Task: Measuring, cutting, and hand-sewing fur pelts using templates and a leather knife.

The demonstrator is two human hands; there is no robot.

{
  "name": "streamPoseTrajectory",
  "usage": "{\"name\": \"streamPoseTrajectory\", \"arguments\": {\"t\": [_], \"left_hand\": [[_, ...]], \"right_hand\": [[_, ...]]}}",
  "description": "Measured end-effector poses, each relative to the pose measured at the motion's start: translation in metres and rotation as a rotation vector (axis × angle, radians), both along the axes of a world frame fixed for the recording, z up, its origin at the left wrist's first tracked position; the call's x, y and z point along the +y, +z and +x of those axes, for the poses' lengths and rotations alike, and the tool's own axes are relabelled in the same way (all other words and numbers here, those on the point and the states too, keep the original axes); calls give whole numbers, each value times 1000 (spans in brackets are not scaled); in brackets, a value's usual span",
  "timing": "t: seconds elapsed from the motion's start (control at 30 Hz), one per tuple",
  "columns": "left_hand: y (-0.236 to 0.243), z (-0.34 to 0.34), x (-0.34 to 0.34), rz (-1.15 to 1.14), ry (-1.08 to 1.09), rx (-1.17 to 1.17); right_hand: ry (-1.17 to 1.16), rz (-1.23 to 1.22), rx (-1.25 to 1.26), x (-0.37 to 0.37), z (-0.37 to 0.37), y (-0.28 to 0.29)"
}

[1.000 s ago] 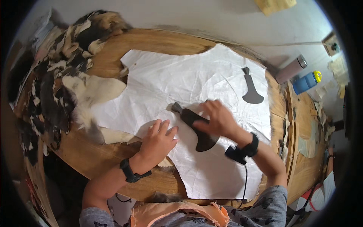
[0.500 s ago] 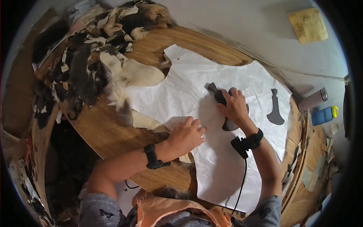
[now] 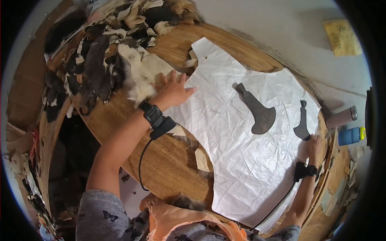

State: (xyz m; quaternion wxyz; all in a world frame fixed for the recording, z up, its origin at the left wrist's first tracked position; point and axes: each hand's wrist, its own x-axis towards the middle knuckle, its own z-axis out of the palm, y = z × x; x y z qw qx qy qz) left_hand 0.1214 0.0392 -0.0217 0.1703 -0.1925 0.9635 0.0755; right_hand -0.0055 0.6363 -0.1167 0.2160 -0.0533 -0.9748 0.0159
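Observation:
A large white, crinkled sheet point(image 3: 241, 168), cut with curved edges, lies over a cream furred hide point(image 3: 148, 66) on the wooden table. My left hand point(image 3: 173, 90) rests with fingers spread where the sheet's left part meets the hide. Two dark, flat tools with flared, curved blades lie on the sheet: a larger one point(image 3: 261, 116) in the middle and a smaller one point(image 3: 302, 128) at the right. My right hand point(image 3: 315, 144) is at the sheet's right edge, just beside the smaller tool; its fingertips are too small and shadowed to show whether they grip anything.
Dark and cream fur scraps point(image 3: 94, 68) are heaped along the table's back left. A pink flask point(image 3: 339, 118) and a blue bottle with a yellow lid point(image 3: 350, 135) stand at the far right by the wall, below a yellow paper point(image 3: 341, 38). Wooden strips run along the right side.
My left hand has moved up and left onto the hide's border. My right hand has left the larger tool and moved right to the sheet's edge. The view has shifted.

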Motion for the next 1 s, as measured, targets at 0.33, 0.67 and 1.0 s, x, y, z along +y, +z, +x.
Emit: {"name": "streamPoseTrajectory", "arguments": {"t": [0.33, 0.67, 1.0], "left_hand": [[-45, -6, -31, -16, -118, 130], [-39, -19, -30, -48, 0, 30], [-44, -13, -55, -94, -501, 534]], "right_hand": [[-17, -425, -62, 36, -13, -34], [-31, -457, 23, 18, -2, -46], [6, -554, 16, -3, 60, 68]]}}
